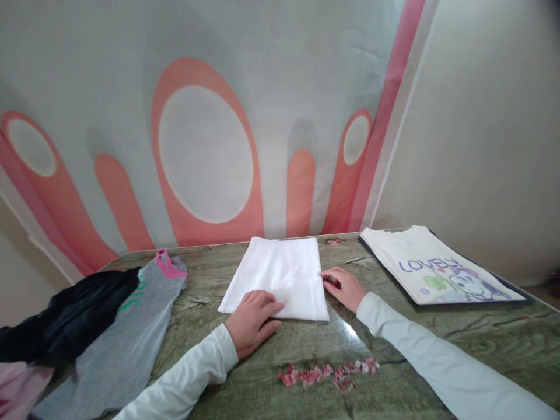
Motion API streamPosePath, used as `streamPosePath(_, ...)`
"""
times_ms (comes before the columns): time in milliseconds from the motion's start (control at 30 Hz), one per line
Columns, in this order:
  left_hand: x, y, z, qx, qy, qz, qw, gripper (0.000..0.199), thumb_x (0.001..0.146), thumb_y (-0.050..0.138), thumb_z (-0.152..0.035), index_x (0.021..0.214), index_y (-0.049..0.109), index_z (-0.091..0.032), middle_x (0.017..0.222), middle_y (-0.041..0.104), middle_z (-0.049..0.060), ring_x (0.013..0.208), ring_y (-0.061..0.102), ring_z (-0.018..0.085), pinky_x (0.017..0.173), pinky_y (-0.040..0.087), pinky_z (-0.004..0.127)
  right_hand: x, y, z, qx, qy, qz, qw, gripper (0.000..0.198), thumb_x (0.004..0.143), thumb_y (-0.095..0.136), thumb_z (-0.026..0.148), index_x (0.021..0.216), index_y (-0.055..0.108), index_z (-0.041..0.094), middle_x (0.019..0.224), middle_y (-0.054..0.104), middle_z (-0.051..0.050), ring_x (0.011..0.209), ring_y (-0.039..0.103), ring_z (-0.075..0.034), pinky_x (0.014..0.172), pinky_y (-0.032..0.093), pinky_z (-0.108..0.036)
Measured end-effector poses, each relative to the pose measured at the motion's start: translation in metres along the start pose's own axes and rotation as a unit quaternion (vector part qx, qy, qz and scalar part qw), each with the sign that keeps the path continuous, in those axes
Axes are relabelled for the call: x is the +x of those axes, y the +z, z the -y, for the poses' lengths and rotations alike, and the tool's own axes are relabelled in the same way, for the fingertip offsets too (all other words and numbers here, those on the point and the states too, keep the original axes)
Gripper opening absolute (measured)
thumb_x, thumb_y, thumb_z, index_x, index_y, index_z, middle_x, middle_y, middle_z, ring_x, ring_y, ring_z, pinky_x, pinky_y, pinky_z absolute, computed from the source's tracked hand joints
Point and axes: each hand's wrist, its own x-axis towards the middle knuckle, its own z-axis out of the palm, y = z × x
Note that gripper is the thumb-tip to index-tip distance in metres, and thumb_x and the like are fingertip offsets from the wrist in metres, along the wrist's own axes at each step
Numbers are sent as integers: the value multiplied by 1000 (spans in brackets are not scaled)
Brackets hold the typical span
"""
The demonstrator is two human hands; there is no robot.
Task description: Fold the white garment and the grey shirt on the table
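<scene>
A folded white garment (280, 271) lies in a neat rectangle at the middle of the table. My left hand (254, 321) rests on its front left part, fingers stretched out flat and the thumb apart, over the near edge. At the garment's right edge is my right hand (345, 289), its fingers curled and the thumb and forefinger pinching the cloth's side. What kind of garment it is cannot be made out from the folded shape.
A folded white shirt with "LOVELY" lettering (437, 268) lies on dark cloth at the right. Leftward are a grey garment with pink trim (131, 332), black clothing (65, 309) and pink cloth (20, 385). The wood-patterned table (245, 385) meets a printed backdrop (275, 116) behind.
</scene>
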Motion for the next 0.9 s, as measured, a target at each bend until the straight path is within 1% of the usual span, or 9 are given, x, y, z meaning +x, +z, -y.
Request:
streamPosePath(100,-2,-5,15,10,-23,-37,999,35,86,38,-33,118,48,-23,114,50,8,106,45,22,91,37,36,2,1,-5,33,35,-28,998,24,76,48,21,98,57,17,86,60,-4,73,56,-14,74,44,-30)
streamPosePath(200,-5,-8,47,62,-109,-61,990,35,88,32,-31,119,47,-23,123,46,7,115,39,23,95,34,40,6,3,-9,63,76,-45,994,24,78,45,24,98,55,17,84,61,-4,73,58,-14,73,45,-29)
streamPosePath(300,-12,-2,81,89,-196,-61,975,37,87,32,-31,117,49,-20,125,44,9,115,40,25,94,35,45,10,7,-10,65,102,-51,991,24,79,44,29,97,54,17,82,61,-4,70,57,-14,69,44,-29)
streamPosePath(400,-18,7,98,60,-211,-73,973,38,85,32,-26,115,51,-13,122,45,12,112,44,23,96,36,39,16,15,-6,55,115,-51,991,27,78,45,37,97,52,18,74,59,-1,64,56,-14,64,44,-29)
streamPosePath(500,-20,10,97,50,-202,-100,973,37,82,33,-19,111,54,-11,120,44,13,111,44,22,98,34,36,23,23,-2,25,119,-56,991,32,76,48,39,100,49,18,69,57,1,61,54,-14,63,42,-29)
streamPosePath(567,-21,6,92,65,-210,-102,970,34,80,35,-17,107,55,-11,118,45,13,109,45,22,97,35,37,25,26,0,4,121,-55,991,33,75,49,37,102,47,18,68,56,1,61,53,-14,64,42,-29)
streamPosePath(700,-28,-6,74,100,-261,-71,957,31,78,41,-13,106,53,-12,107,48,12,101,49,22,93,37,36,26,25,-3,-33,112,-38,992,31,74,49,34,102,48,19,67,55,2,62,53,-15,65,41,-29)
streamPosePath(800,-32,-12,59,127,-312,-53,940,40,76,45,-11,116,43,-10,108,47,13,97,51,20,89,40,32,25,23,-8,-51,106,-34,992,29,77,46,37,99,49,19,70,57,0,67,54,-16,68,40,-29)
streamPosePath(900,-32,-16,49,159,-345,-14,925,45,76,47,-12,120,38,-7,109,47,15,99,51,23,86,40,33,24,22,-9,-52,125,-30,990,31,80,39,41,99,50,19,70,58,0,66,55,-17,67,39,-30)
